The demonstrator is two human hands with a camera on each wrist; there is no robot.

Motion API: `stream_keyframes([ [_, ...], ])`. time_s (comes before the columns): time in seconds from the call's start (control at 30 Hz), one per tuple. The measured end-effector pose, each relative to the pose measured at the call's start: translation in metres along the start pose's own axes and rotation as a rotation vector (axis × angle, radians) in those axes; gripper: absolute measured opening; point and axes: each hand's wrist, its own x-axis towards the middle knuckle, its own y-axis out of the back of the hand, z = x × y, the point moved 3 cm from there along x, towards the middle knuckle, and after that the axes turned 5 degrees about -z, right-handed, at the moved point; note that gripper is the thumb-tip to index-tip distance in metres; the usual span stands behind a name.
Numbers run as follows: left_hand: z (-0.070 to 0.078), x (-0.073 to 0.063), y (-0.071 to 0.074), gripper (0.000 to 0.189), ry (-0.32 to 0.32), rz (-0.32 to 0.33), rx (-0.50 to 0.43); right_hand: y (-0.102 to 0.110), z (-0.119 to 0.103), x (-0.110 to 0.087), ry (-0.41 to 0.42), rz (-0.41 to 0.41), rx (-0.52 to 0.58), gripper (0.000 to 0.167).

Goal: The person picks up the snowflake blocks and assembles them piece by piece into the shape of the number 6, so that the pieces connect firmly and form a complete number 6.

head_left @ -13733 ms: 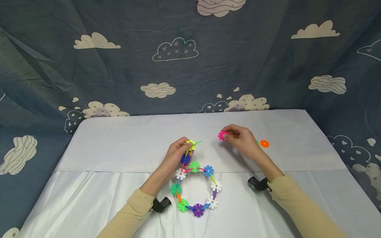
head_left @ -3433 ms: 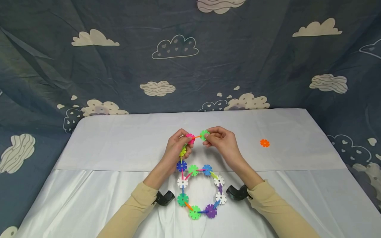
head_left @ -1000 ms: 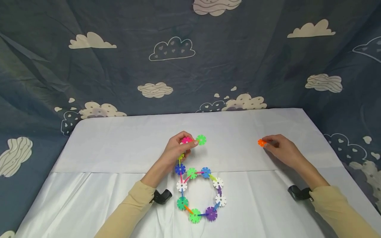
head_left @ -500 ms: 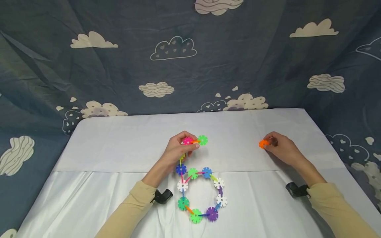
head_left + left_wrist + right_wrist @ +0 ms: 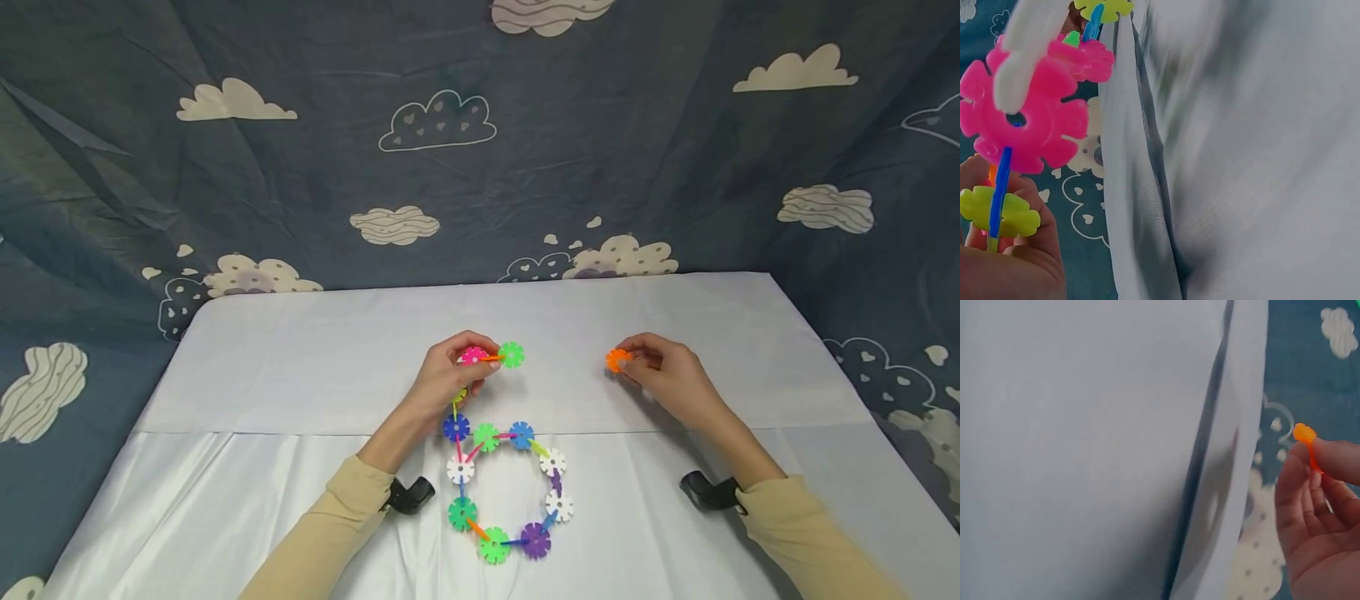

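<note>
My left hand [image 5: 438, 379] pinches a chain of notched snowflake discs near the pink disc [image 5: 472, 356], its thumb beside an edge-on orange disc. Past the fingertips a light green disc [image 5: 512, 354] sticks out at the chain's end. Below the hand the chain runs through a dark blue disc [image 5: 456, 427] to a white disc [image 5: 461, 468] in a closed ring. Close up in the left wrist view hang a large pink disc [image 5: 1054, 122] and a yellow disc [image 5: 1019, 215]. My right hand [image 5: 667, 375] pinches a single orange disc [image 5: 618, 360] between thumb and fingers, apart from the chain.
The ring of linked discs, with a purple disc [image 5: 536, 541] at its near side, lies on the white tablecloth [image 5: 262, 367]. A dark cloud-printed curtain [image 5: 300, 183] hangs behind the table. A black wrist camera [image 5: 708, 492] juts from each wrist.
Earlier, pink, orange and green discs joined the chain's end. My right hand took the orange disc from the table's right and has since moved left with it. My left hand stays nearly still.
</note>
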Motion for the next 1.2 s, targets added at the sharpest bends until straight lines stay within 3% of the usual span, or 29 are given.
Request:
stream_keyframes([
  [0.17, 0.0, 0.0, 0.0, 0.023, 0.033, 0.005, -0.001, -0.017, -0.018, 0.002, 0.059, 0.013, 0.144, 0.021],
  [0.37, 0.002, 0.0, -0.001, 0.022, 0.031, -0.001, -0.009, -0.034, -0.045, 0.003, 0.118, 0.024, 0.29, 0.017],
  [0.6, 0.002, -0.001, -0.003, 0.017, 0.013, 0.003, -0.006, -0.046, -0.095, -0.004, 0.196, 0.033, 0.306, 0.015],
  [0.7, 0.002, -0.001, -0.004, 0.016, 0.013, 0.001, -0.003, -0.05, -0.107, -0.005, 0.238, 0.042, 0.29, 0.014],
  [0.9, 0.003, -0.003, -0.006, 0.014, 0.01, -0.02, -0.011, -0.057, -0.111, -0.005, 0.315, 0.083, 0.23, 0.014],
  [1.2, 0.001, -0.002, -0.005, 0.012, -0.017, -0.021, -0.034, -0.068, -0.087, 0.008, 0.364, 0.092, 0.173, 0.014],
])
